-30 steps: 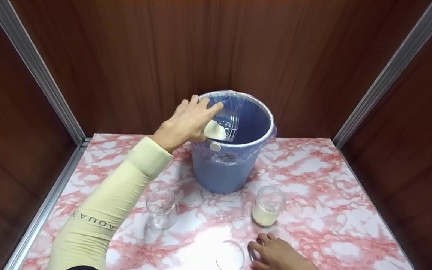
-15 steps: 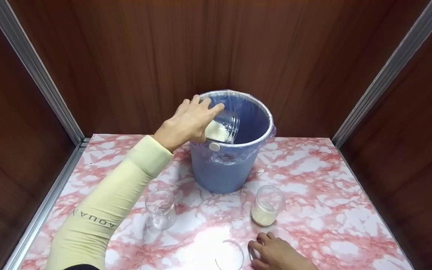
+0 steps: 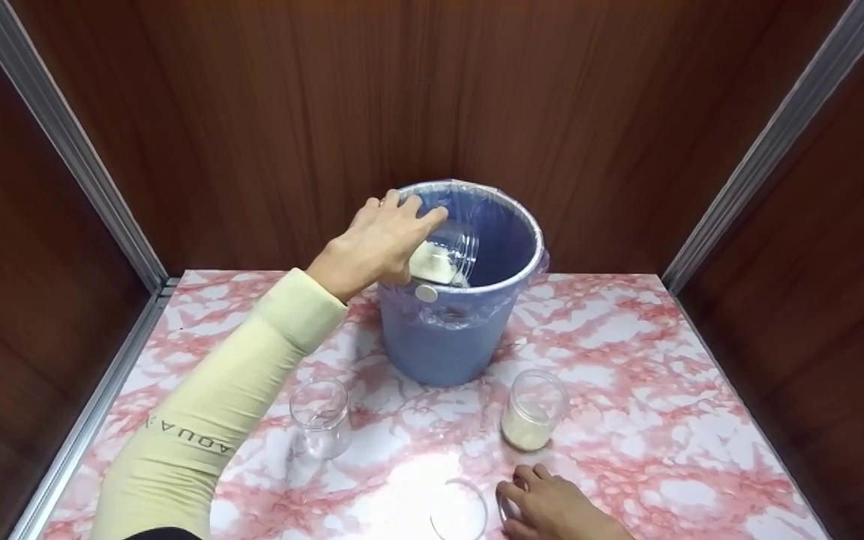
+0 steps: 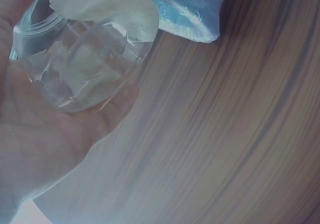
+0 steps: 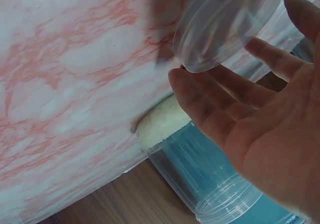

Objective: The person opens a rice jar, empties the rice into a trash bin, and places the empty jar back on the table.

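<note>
My left hand [image 3: 379,244] grips a clear plastic jar [image 3: 463,244], tipped sideways over the mouth of a blue bin [image 3: 443,352]. Pale powder [image 3: 432,262] lies along the jar's lower side; in the left wrist view, fingers wrap the jar's wall [image 4: 90,78]. Near the front edge, my right hand [image 3: 556,506] holds a clear round lid [image 5: 227,26] on its edge, between thumb and fingers. Behind that hand stands a second clear jar [image 3: 535,412], upright, with pale powder at its bottom. The head view mostly hides the held lid behind the fingers.
A third clear jar [image 3: 321,420] stands at left, no powder visible in it. Another clear ring-like lid [image 3: 485,514] lies flat in the glare left of my right hand. A thin plastic bag [image 3: 469,319] lines the bin. Brown panels [image 3: 252,135] enclose the marbled table [image 3: 627,360].
The powder inside the tilted jar has shifted slightly toward its mouth. Both hands stay nearly where they were; the whole view drifts a little.
</note>
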Available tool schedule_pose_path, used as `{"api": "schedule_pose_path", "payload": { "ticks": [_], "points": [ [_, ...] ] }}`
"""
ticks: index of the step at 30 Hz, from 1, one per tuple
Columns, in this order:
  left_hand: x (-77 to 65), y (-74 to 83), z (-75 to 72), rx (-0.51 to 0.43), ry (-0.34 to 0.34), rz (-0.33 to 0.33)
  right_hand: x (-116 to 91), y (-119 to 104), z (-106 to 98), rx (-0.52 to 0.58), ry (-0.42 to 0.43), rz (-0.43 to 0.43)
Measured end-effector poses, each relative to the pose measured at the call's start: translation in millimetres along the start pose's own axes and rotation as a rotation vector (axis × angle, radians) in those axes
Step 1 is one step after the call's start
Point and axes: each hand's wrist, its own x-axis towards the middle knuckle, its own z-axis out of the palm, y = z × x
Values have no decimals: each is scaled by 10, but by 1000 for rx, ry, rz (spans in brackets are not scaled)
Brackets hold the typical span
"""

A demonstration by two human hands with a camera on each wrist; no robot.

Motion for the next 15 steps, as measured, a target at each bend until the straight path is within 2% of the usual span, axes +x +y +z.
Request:
{"api": "schedule_pose_path", "payload": {
  "ticks": [7,15],
  "points": [
    [-6,2,-17,16,-3,3,9,-16,22,-4,-31,16],
    [17,44,-46,41,9,23,-9,-35,18,-18,-11,1]
  ]
}}
